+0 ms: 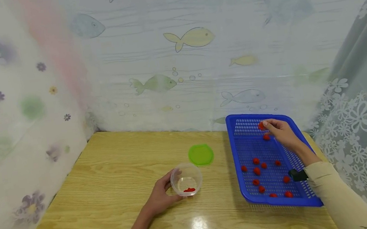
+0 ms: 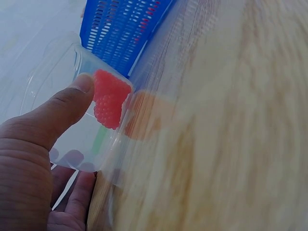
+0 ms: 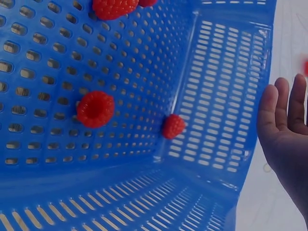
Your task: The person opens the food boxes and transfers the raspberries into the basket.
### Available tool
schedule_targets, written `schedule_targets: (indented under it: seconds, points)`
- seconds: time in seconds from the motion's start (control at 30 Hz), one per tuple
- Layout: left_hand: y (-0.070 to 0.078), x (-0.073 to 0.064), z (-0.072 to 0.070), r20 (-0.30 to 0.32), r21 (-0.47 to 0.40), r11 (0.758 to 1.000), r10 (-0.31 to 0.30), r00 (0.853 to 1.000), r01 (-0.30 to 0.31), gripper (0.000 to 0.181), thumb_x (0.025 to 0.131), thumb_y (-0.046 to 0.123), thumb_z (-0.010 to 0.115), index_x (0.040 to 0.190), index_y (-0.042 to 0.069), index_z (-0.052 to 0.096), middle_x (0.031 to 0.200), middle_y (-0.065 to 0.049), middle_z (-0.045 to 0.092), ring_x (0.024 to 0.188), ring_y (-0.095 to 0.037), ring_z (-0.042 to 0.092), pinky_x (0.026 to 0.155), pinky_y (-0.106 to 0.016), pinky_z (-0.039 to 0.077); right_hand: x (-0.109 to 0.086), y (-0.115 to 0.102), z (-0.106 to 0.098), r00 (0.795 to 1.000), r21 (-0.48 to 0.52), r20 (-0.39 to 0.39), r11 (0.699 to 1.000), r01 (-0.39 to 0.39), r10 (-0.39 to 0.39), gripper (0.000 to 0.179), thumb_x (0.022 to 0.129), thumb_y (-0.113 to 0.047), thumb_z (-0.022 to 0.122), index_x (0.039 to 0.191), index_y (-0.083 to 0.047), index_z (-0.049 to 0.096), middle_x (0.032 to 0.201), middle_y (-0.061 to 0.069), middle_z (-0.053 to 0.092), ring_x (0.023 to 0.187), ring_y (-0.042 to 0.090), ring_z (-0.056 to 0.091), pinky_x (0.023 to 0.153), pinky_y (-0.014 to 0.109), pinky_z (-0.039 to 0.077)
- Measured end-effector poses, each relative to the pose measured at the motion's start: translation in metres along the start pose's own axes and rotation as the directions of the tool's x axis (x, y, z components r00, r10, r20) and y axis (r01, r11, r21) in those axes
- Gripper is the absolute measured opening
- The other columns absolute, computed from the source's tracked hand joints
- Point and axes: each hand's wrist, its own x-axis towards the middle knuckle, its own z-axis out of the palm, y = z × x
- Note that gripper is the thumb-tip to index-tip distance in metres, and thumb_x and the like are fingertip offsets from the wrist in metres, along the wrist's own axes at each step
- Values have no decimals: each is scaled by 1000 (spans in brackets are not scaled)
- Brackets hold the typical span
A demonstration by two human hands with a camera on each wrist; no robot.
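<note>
My left hand (image 1: 160, 196) holds a clear plastic cup (image 1: 194, 172) over the wooden table, thumb on the near side and fingers around the far side. Red raspberries (image 2: 110, 98) lie at the bottom of the cup, close to the thumb in the left wrist view. At the far part of the blue basket (image 1: 234, 154), my right hand (image 1: 283, 133) pinches a red raspberry (image 1: 261, 125) between thumb and fingertips. That berry is only a red blur at the edge of the right wrist view. Several more raspberries (image 3: 95, 109) are scattered over the basket's slotted floor.
A bright green lid (image 1: 201, 155) lies flat on the table (image 1: 124, 154) behind the cup. Curtains with fish and flower prints hang behind and left of the table. A lace-patterned curtain (image 1: 362, 118) hangs at the right, beside the basket.
</note>
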Motion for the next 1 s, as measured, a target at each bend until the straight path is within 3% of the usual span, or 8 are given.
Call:
schedule_targets:
  seconds: [0.23,0.43,0.63,0.8,1.0]
  points:
    - [0,0,0,-3,-2,1000,-3,1000,3,91,80,9,87,157,9,38,154,-15,48,140,-32,49,108,-23,45,1,0,-1,1000,0,0,1000,-13,13,53,111,-32,43,140,13,49,116,-11,64,105,-2,63,85,14,54]
    - [-1,1,0,2,-3,1000,13,1000,-13,90,81,11,87,157,8,39,154,-16,47,140,-33,49,109,-28,46,0,-1,-2,1000,-12,12,1000,-15,15,56,110,-36,43,141,10,50,119,0,65,106,5,66,85,15,54]
    - [-2,1,1,2,0,1000,18,1000,-18,89,81,11,87,156,9,39,154,-16,47,139,-33,50,108,-25,46,-1,-7,1,1000,9,29,1000,-12,12,56,110,-37,45,136,12,52,113,-11,66,104,2,67,86,17,55]
    - [-2,0,1,2,-4,1000,17,1000,-17,90,81,11,87,157,9,39,155,-16,47,139,-33,49,108,-25,46,-3,-29,13,998,46,48,999,29,-31,52,110,-32,45,130,15,55,110,-14,67,102,3,68,86,19,56]
    - [-1,0,0,-3,-6,1000,24,1000,-24,90,81,10,87,157,8,39,154,-16,47,139,-33,50,107,-22,46,-5,-71,45,976,185,132,972,145,-171,39,112,-22,41,116,10,64,107,-6,71,100,9,69,88,23,58]
